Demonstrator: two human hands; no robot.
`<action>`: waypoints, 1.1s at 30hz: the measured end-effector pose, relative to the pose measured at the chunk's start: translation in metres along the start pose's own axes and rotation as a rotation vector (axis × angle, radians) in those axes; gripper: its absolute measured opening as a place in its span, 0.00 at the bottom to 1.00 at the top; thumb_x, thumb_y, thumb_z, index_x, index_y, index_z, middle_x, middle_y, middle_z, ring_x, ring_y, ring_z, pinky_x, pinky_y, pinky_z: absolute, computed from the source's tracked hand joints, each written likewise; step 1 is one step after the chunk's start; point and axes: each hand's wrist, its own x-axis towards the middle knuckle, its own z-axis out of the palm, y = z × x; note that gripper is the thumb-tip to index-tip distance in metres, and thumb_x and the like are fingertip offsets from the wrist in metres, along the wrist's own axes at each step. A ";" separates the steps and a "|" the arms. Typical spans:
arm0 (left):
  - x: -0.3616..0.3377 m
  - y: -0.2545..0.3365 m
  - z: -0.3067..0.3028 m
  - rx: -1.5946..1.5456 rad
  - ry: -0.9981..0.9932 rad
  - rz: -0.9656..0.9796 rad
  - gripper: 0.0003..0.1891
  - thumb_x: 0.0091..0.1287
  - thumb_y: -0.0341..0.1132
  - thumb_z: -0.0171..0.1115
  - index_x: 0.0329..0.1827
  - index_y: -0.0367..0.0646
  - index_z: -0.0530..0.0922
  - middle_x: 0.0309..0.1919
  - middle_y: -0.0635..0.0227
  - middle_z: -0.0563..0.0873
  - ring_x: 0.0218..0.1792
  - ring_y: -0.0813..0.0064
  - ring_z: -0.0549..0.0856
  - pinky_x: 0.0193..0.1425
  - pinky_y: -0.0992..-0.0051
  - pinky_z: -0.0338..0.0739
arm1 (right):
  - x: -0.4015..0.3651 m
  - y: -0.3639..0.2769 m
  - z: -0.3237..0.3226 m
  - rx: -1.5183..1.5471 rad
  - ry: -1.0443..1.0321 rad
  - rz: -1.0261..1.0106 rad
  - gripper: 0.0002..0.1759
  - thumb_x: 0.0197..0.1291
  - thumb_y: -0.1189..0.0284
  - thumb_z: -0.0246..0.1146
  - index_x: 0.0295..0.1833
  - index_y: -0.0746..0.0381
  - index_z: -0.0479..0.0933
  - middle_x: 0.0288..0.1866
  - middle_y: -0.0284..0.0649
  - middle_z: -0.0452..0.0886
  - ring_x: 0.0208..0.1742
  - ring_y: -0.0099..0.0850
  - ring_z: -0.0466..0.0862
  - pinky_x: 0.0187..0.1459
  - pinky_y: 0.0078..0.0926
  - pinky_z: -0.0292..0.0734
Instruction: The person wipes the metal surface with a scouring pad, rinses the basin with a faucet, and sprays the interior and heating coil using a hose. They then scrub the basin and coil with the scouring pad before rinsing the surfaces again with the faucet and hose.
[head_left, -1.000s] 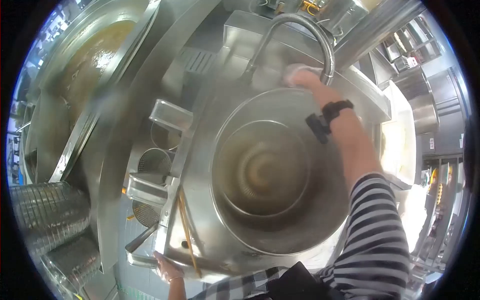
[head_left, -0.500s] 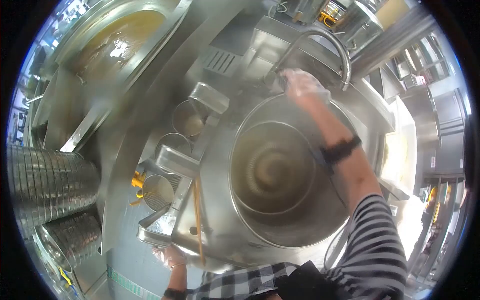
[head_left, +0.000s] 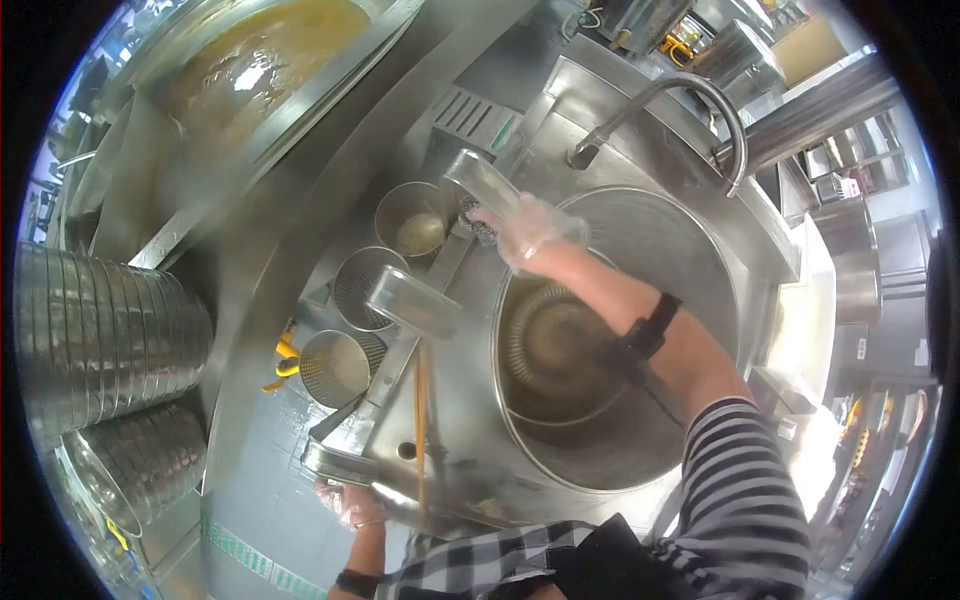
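My right hand (head_left: 540,235), in a clear glove, is closed round a grey mesh scourer (head_left: 478,220), beside the wide handle (head_left: 485,182) of the farthest strainer. Below its wrist is a large round metal pot (head_left: 685,225) with cloudy liquid and a round ribbed shape inside. At the bottom left, my gloved left hand (head_left: 352,503) is closed at the handle (head_left: 338,464) of the nearest strainer (head_left: 337,368); the handle partly hides its fingers. Another strainer (head_left: 368,290) hangs between these two. Wooden chopsticks (head_left: 421,430) lie on the steel counter.
A curved faucet (head_left: 690,80) stands behind the pot. At the upper left, a big vat (head_left: 260,75) holds brown liquid. Stacked metal containers (head_left: 115,340) stand on the left. A white bin (head_left: 815,290) is on the right, with shelves beyond.
My right hand has moved from the faucet's base, left and down to the farthest strainer's handle. The view has shifted, so the counter appears farther right. My left hand stays at the nearest handle.
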 end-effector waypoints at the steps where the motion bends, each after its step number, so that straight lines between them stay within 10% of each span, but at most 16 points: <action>1: -0.005 0.015 0.000 -0.001 0.009 -0.113 0.19 0.62 0.29 0.56 0.55 0.38 0.63 0.43 0.64 0.75 0.43 0.75 0.73 0.48 0.74 0.69 | -0.003 0.006 -0.018 -0.016 -0.096 -0.147 0.19 0.55 0.70 0.53 0.54 0.58 0.72 0.56 0.46 0.73 0.54 0.40 0.76 0.53 0.37 0.72; 8: -0.001 0.007 0.000 0.146 0.014 -0.067 0.22 0.63 0.32 0.57 0.57 0.40 0.61 0.41 0.65 0.75 0.40 0.78 0.74 0.45 0.78 0.70 | 0.102 0.054 0.026 -0.351 0.392 -0.158 0.09 0.47 0.71 0.56 0.30 0.63 0.80 0.31 0.48 0.81 0.33 0.43 0.83 0.29 0.39 0.76; 15: 0.008 -0.018 -0.002 -0.124 0.016 -0.092 0.18 0.61 0.31 0.59 0.51 0.38 0.64 0.40 0.64 0.73 0.40 0.77 0.74 0.44 0.79 0.71 | 0.008 0.007 0.030 -0.484 0.085 -0.478 0.10 0.46 0.71 0.58 0.34 0.53 0.82 0.33 0.40 0.82 0.38 0.36 0.82 0.38 0.30 0.77; 18: 0.007 -0.018 -0.003 -0.242 0.004 -0.131 0.18 0.62 0.32 0.59 0.50 0.38 0.64 0.39 0.64 0.73 0.40 0.77 0.73 0.45 0.79 0.70 | 0.032 0.027 0.001 -0.448 0.234 -0.158 0.09 0.47 0.70 0.56 0.33 0.54 0.82 0.33 0.39 0.82 0.38 0.36 0.81 0.39 0.31 0.76; 20: 0.013 -0.024 -0.001 -0.186 0.008 -0.123 0.18 0.62 0.34 0.60 0.49 0.38 0.64 0.37 0.64 0.73 0.39 0.78 0.72 0.44 0.79 0.70 | 0.053 0.033 0.004 -0.595 -0.045 -0.107 0.10 0.48 0.70 0.57 0.35 0.56 0.81 0.31 0.37 0.81 0.38 0.35 0.81 0.40 0.32 0.75; 25: 0.011 -0.007 -0.002 -0.136 -0.014 -0.128 0.18 0.60 0.34 0.59 0.47 0.35 0.64 0.35 0.64 0.73 0.36 0.78 0.72 0.41 0.78 0.69 | -0.003 -0.028 0.043 -0.635 0.054 -0.473 0.11 0.49 0.68 0.57 0.37 0.54 0.82 0.34 0.35 0.83 0.40 0.31 0.80 0.49 0.30 0.71; 33: 0.018 -0.029 -0.001 0.003 -0.005 0.061 0.19 0.62 0.40 0.59 0.46 0.34 0.66 0.31 0.66 0.73 0.33 0.78 0.70 0.39 0.76 0.69 | 0.013 -0.002 0.021 -0.523 0.032 -0.281 0.09 0.43 0.68 0.60 0.31 0.53 0.83 0.32 0.39 0.83 0.42 0.33 0.81 0.44 0.33 0.73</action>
